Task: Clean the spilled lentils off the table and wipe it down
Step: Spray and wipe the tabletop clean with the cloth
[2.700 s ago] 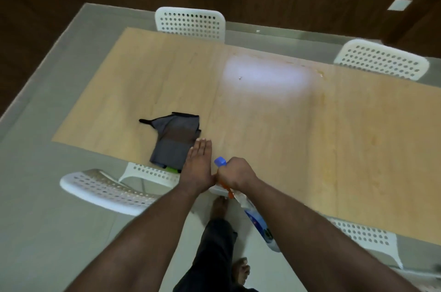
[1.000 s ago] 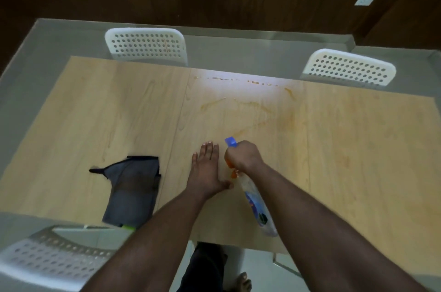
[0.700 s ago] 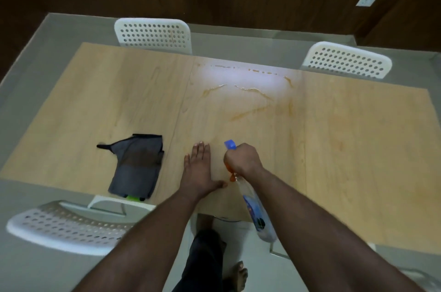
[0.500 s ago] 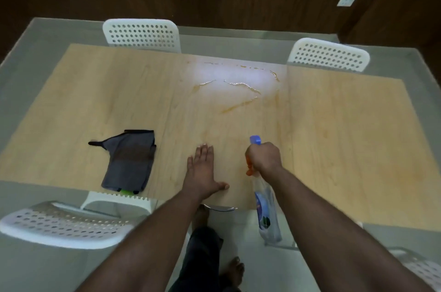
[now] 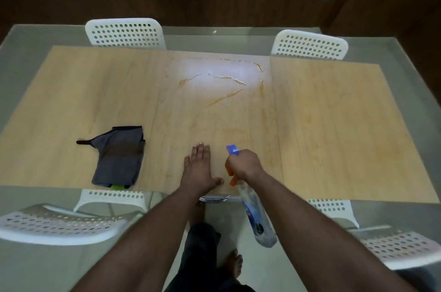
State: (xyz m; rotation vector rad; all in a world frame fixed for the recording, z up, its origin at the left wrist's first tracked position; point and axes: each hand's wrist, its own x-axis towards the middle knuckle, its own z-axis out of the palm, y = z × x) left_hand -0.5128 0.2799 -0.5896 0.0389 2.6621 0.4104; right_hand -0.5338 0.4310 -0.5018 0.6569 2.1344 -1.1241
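Your right hand (image 5: pixel 243 164) has its fingers wrapped round the spray bottle (image 5: pixel 256 217); left hand (image 5: pixel 199 168) lies flat, fingers straight, on the tabletop (image 5: pixel 334 124). I'd mist evenly toward the wet streaks (image 5: pixel 224 91) at 12 o'clock, then grab the grey cloth (image 5: pixel 119 155) at 9 o'clock. No lentils visible.

Cloth (image 5: pixel 119 156) on table (image 5: pixel 334 124), left of hands; chairs (image 5: pixel 125 33) behind.

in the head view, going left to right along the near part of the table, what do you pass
grey cloth → left hand, flat on the table → right hand, gripping the spray bottle
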